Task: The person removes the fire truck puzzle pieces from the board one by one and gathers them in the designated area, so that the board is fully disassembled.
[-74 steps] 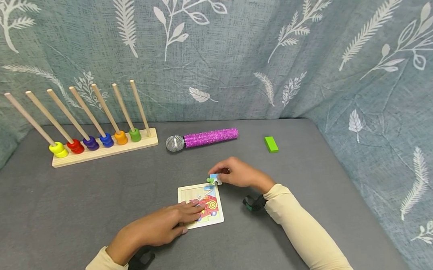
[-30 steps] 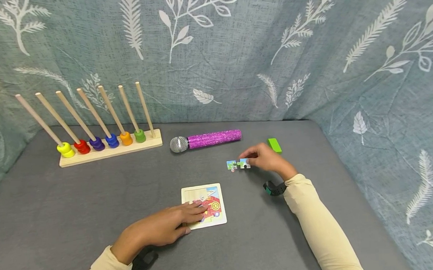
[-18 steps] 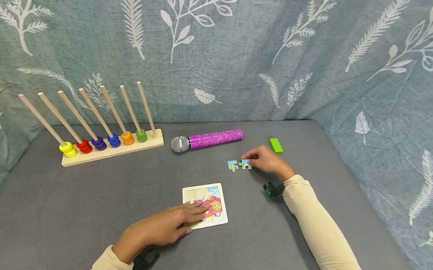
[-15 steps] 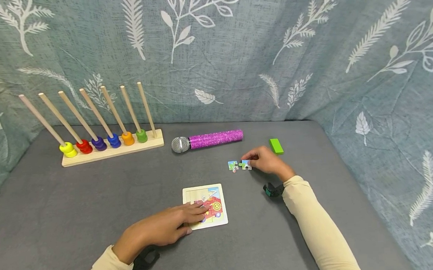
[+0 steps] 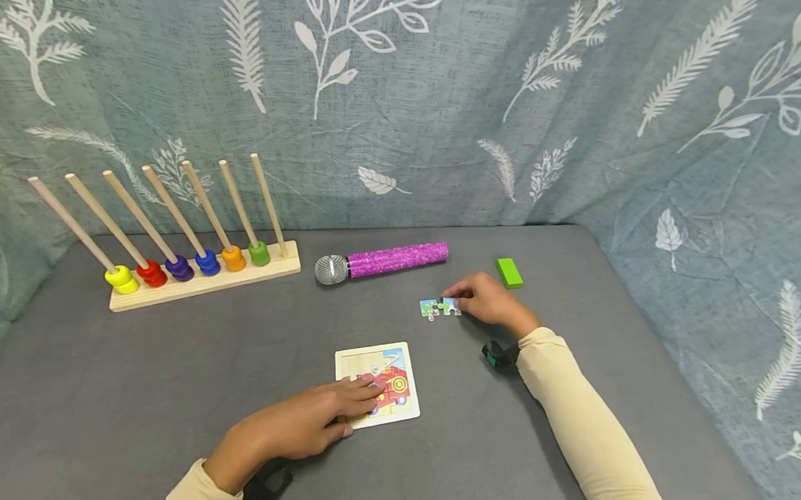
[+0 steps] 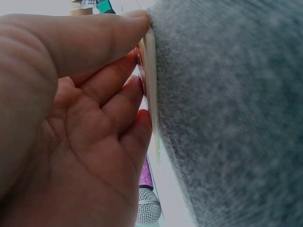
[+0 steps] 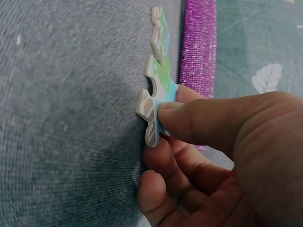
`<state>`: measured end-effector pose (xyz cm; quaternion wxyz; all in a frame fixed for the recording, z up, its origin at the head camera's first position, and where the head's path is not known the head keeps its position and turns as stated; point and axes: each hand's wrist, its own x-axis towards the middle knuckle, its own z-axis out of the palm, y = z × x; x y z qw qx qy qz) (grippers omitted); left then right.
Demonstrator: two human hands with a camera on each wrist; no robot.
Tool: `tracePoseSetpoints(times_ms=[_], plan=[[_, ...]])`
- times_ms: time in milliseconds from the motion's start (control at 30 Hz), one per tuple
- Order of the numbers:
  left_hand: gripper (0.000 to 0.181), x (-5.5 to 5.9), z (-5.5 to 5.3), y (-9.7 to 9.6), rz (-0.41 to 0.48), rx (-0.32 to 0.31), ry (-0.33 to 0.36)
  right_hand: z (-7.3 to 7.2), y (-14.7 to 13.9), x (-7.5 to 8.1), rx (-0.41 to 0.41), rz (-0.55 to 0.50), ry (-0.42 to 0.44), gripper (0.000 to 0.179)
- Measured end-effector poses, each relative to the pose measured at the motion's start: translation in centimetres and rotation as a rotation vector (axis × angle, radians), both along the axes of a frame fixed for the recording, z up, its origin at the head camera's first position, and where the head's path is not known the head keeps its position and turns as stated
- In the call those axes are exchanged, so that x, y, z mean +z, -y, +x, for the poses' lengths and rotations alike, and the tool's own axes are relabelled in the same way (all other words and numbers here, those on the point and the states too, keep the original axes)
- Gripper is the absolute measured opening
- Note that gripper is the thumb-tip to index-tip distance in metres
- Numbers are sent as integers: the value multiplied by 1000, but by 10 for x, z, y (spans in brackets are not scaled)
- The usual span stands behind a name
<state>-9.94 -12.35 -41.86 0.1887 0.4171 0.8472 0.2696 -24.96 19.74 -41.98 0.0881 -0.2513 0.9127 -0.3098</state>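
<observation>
In the head view my left hand [image 5: 317,414] lies with its fingers stretched over a square wooden puzzle tray [image 5: 412,387], covering its lower left part. The thumb is at the tray's near edge. The tray's picture shows a red vehicle, and its upper left part is bare wood. My right hand [image 5: 488,303] pinches a jigsaw piece [image 7: 161,85] between thumb and fingers, close over the table. The piece is blue, green and white, with a green tab pointing left. Just left of it lies a second jigsaw piece [image 5: 428,308], nearly meeting that tab.
Behind the pieces lies a microphone [image 5: 397,260] with a glittery purple handle. A green block [image 5: 510,273] is right of it, just beyond my right hand. A wooden peg stand [image 5: 203,281] with coloured rings stands at the back left, before a leaf-patterned curtain [image 5: 429,129].
My right hand has carried its jigsaw piece from the tray's far right corner to the right and away, then slightly left towards the second piece. My left hand has stayed on the tray.
</observation>
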Motion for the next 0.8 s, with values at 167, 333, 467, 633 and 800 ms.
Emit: tracePoseSetpoints(times_ms=[167, 333, 467, 633, 800], plan=[[48, -1, -1, 1, 4, -3, -31, 0, 0, 0, -5, 2, -40, 25], [47, 2, 0, 0, 10, -10, -62, -1, 1, 0, -22, 9, -53, 24], [46, 3, -1, 1, 16, -21, -88, -1, 2, 0, -43, 8, -48, 23], [46, 3, 0, 2, 9, -21, -95, 1, 6, 1, -56, 12, -36, 25], [47, 1, 1, 2, 9, -23, -80, 8, 12, 6, -54, 17, -44, 24]])
